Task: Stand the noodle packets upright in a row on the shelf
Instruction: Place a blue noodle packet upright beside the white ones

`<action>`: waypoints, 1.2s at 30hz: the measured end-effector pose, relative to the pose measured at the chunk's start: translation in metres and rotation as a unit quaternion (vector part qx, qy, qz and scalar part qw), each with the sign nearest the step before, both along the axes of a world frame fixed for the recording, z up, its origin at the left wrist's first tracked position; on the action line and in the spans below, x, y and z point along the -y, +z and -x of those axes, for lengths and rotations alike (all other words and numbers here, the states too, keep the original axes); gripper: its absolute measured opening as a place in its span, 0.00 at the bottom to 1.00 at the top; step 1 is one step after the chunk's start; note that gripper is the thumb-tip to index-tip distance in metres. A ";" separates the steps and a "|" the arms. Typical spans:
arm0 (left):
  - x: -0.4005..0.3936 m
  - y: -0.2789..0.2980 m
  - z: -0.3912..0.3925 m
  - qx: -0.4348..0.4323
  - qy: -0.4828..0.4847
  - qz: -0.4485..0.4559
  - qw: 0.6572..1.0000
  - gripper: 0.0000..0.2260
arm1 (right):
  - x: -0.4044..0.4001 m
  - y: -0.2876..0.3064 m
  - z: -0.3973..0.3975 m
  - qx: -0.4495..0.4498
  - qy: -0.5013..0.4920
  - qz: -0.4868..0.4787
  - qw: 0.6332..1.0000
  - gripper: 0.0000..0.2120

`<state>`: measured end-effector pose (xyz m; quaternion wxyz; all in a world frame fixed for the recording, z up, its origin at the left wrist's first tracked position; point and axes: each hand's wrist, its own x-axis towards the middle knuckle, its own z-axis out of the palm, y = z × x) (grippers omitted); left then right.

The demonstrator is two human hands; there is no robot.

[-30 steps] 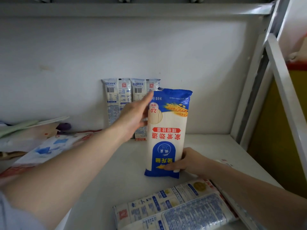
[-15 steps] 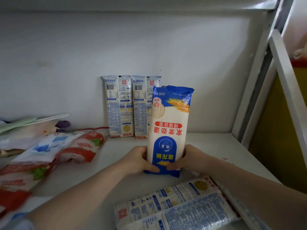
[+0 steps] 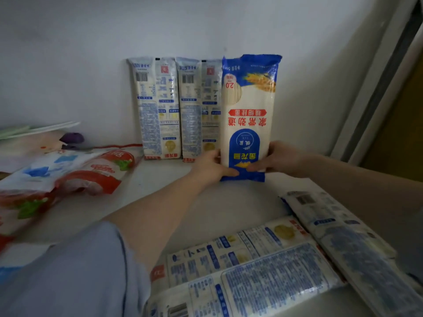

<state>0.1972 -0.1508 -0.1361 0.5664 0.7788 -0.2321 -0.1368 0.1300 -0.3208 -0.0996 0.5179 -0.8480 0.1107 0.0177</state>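
A blue and white noodle packet (image 3: pixel 248 110) stands upright and upside down near the back wall of the white shelf (image 3: pixel 146 195). My left hand (image 3: pixel 211 168) grips its lower left edge and my right hand (image 3: pixel 278 160) grips its lower right edge. Just left of it, two white noodle packets (image 3: pixel 155 106) (image 3: pixel 198 106) stand upright against the wall, the nearer one partly covered by the blue packet. Two more white packets (image 3: pixel 251 266) (image 3: pixel 343 239) lie flat at the shelf's front right.
Red and white food bags (image 3: pixel 91 172) lie on the left of the shelf, with a purple clip (image 3: pixel 72 138) and flat papers behind them. A white shelf frame post (image 3: pixel 370 88) rises at the right.
Both hands have pushed the blue packet back toward the wall, beside the two standing white packets. A second ago my left hand was up at the packet's top; it dropped to the bottom.
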 end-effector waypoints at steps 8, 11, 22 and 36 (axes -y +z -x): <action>0.026 -0.018 -0.030 0.007 0.038 0.050 0.998 0.23 | 0.020 -0.012 -0.034 0.011 -0.033 -0.023 0.999 0.21; 0.035 -0.021 -0.038 0.025 0.071 0.061 0.995 0.21 | 0.027 -0.015 -0.047 0.013 -0.045 -0.016 0.999 0.22; 0.040 -0.023 -0.032 0.104 0.186 0.007 0.977 0.05 | 0.033 -0.009 -0.065 0.001 -0.026 0.019 0.999 0.22; 0.037 -0.023 -0.026 0.156 0.259 -0.075 0.950 0.08 | 0.031 -0.018 -0.060 0.007 -0.067 -0.055 0.996 0.21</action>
